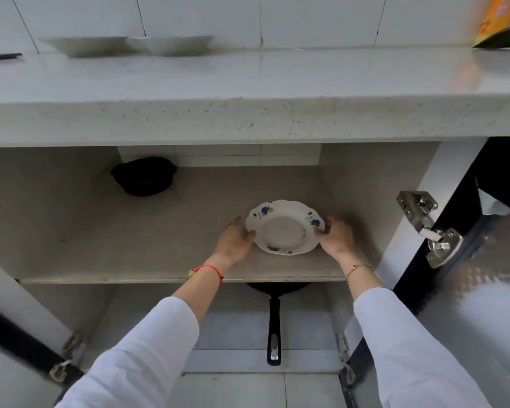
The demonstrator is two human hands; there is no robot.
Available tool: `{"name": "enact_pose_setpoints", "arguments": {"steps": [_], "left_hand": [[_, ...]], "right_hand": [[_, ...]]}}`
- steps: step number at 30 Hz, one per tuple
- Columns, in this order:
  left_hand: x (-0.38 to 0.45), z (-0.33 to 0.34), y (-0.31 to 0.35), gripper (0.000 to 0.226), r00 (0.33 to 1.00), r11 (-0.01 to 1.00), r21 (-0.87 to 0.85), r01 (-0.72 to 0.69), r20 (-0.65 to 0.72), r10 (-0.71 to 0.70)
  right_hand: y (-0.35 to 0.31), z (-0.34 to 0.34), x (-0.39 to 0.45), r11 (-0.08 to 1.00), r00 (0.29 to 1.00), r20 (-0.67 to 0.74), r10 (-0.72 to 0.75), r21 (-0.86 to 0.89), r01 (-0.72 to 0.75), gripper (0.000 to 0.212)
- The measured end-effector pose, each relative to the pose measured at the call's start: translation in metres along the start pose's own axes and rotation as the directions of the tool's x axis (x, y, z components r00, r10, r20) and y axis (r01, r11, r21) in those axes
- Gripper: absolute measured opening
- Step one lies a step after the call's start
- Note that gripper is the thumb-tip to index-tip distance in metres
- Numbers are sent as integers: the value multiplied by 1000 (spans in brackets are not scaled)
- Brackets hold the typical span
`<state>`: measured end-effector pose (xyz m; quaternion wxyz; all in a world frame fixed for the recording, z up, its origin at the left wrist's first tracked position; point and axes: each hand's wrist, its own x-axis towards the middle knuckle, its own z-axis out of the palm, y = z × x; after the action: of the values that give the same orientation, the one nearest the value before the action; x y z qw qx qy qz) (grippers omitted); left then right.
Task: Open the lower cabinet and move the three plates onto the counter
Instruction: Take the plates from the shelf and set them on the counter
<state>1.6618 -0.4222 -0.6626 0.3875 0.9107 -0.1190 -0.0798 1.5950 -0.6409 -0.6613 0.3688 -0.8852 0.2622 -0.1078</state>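
Gripping the plate by opposite rims, left hand and right hand likely find it light, stiff, slick, breakable.

No legible text, brand, number or sign is found in this view. The only printed marking stands on the orange package at the upper right of the frame, leaning behind a dark object on the counter; its light-coloured characters are blurred and partly cut off by the frame edge, and cannot be read. The plate at centre bears blue floral decoration only, no lettering. The metal hinge at right shows no readable stamp.
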Motion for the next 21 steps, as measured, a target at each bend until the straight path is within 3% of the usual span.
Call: {"name": "enact_pose_setpoints", "arguments": {"steps": [7, 15, 21], "left_hand": [[15, 10, -8, 45, 999, 998, -66, -6, 45, 9], [9, 12, -14, 41, 999, 986, -165, -15, 45, 23], [-32, 0, -29, 51, 999, 967, -252, 23, -17, -29]], "right_hand": [[0, 4, 4, 995, 997, 61, 50, 86, -55, 20], [-6, 10, -9, 994, 997, -6, 80, 78, -79, 23], [-17, 12, -53, 975, 994, -94, 54, 220, -32, 23]]}}
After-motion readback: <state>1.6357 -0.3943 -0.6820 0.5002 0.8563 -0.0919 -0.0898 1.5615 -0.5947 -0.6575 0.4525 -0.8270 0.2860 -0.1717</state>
